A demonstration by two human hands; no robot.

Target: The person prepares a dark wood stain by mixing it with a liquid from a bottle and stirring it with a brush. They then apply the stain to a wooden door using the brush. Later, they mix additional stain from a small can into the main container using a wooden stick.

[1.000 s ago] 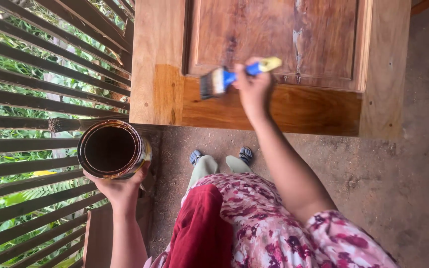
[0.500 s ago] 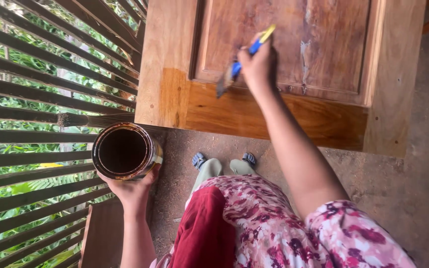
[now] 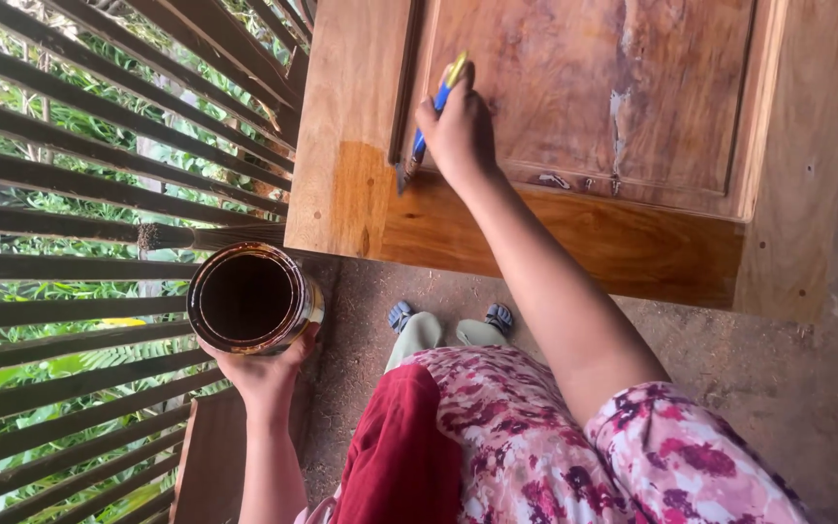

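My right hand (image 3: 458, 131) grips a paintbrush (image 3: 429, 121) with a blue and yellow handle. Its bristles press on the groove at the lower left corner of a wooden door's panel (image 3: 584, 87). The door's bottom rail (image 3: 574, 238) is darker and glossy with wet stain, while the left stile above stays pale. My left hand (image 3: 264, 369) holds a round metal tin (image 3: 249, 299) of dark brown stain from below, level and open-topped, to the left of the door.
A dark slatted wooden railing (image 3: 80, 194) fills the left side, with green plants behind it. Below the door lies a rough concrete floor (image 3: 807, 408). My feet in blue sandals (image 3: 448, 318) stand close to the door's bottom edge.
The brush has swung from lying flat across the bottom rail to standing nearly upright in the panel's left groove. My right hand rose and shifted left. The tin stayed level in my left hand.
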